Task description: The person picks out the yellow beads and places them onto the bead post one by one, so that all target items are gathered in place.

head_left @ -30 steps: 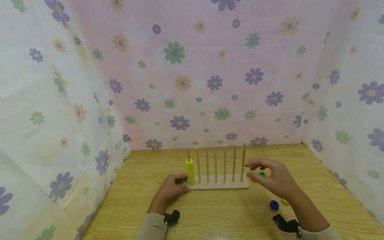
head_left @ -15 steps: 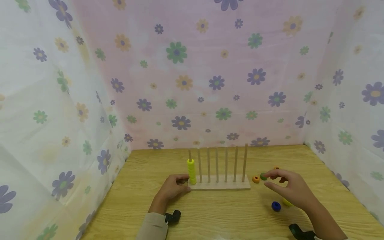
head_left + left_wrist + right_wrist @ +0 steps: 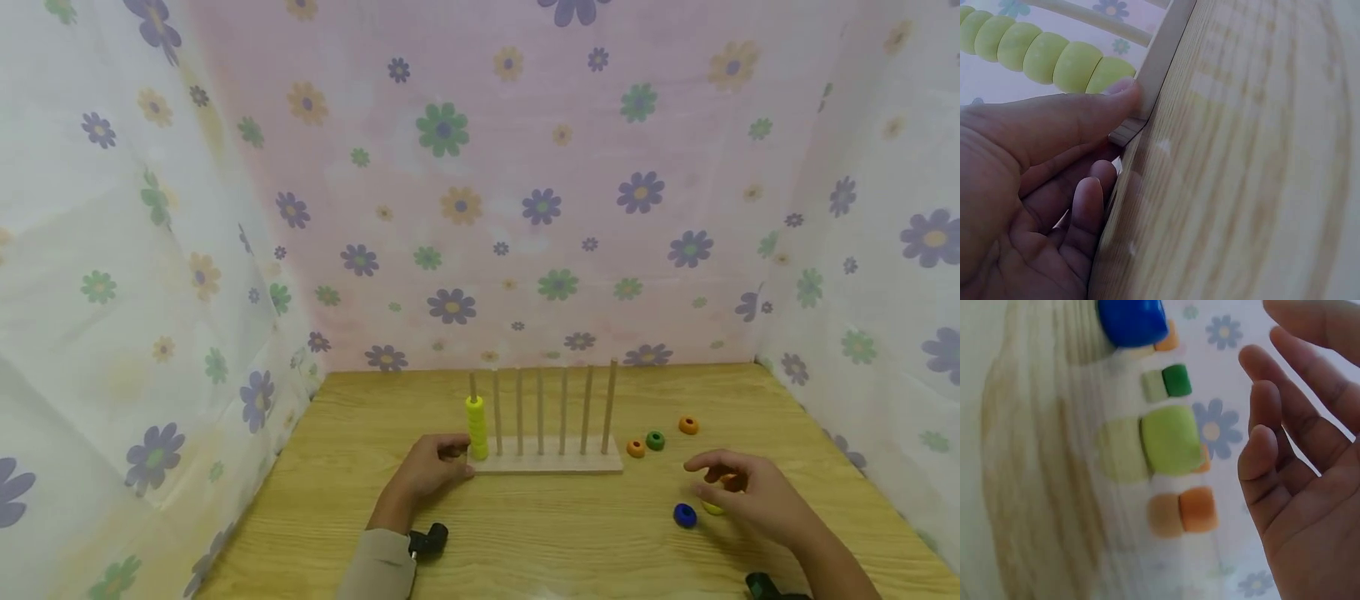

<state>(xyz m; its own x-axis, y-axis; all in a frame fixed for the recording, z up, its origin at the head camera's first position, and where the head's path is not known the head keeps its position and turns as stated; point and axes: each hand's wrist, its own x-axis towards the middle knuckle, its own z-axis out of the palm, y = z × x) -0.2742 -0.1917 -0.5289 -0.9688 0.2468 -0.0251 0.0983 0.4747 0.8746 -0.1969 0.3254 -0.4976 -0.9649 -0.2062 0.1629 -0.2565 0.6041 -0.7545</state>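
Note:
A wooden peg stand [image 3: 551, 463] with several upright pegs stands mid-table. Its leftmost peg carries a stack of yellow beads [image 3: 477, 429]; the other pegs are bare. My left hand [image 3: 429, 468] pinches the left end of the base, thumb [image 3: 1107, 109] on the front edge and fingers partly hidden behind. Over the loose beads at right hovers my right hand [image 3: 757, 498], fingers loosely bent and holding nothing. Just below it lies a yellow bead [image 3: 1172, 440], partly covered in the head view. An orange bead [image 3: 1199, 509] is close by, and a blue bead [image 3: 685, 516] sits left of them.
Right of the stand lie an orange bead [image 3: 635, 449], a green bead [image 3: 656, 441] and another orange bead [image 3: 688, 425]. Flowered cloth [image 3: 525, 167] encloses the wooden table [image 3: 540, 542] at the back and sides.
My right hand has moved from beside the rightmost peg rightward and toward me, over the yellow bead, uncovering the orange and green beads. My left hand has kept its hold on the base.

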